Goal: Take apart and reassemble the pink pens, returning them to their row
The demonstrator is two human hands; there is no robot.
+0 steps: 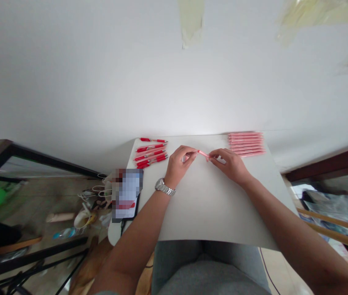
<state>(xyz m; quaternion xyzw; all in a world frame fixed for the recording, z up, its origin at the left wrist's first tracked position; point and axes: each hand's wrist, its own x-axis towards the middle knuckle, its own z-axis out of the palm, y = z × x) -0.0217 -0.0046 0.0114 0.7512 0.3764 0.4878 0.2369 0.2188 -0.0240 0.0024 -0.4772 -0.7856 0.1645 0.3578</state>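
Observation:
Over the middle of a white table [210, 205], both my hands hold one thin pink pen part [203, 154]. My left hand [180, 160], with a silver watch on its wrist, is closed on its left end. My right hand [228, 163] pinches its right end. Several red pens [151, 154] lie in a loose group at the table's far left. A neat row of several pink pen parts [246, 143] lies at the far right, just beyond my right hand.
A phone [127, 196] hangs over the table's left edge, with a cable under it. Cluttered floor items, a cup [83, 219] and a dark frame stand to the left. Wooden rails and bags sit to the right. A white wall rises behind the table.

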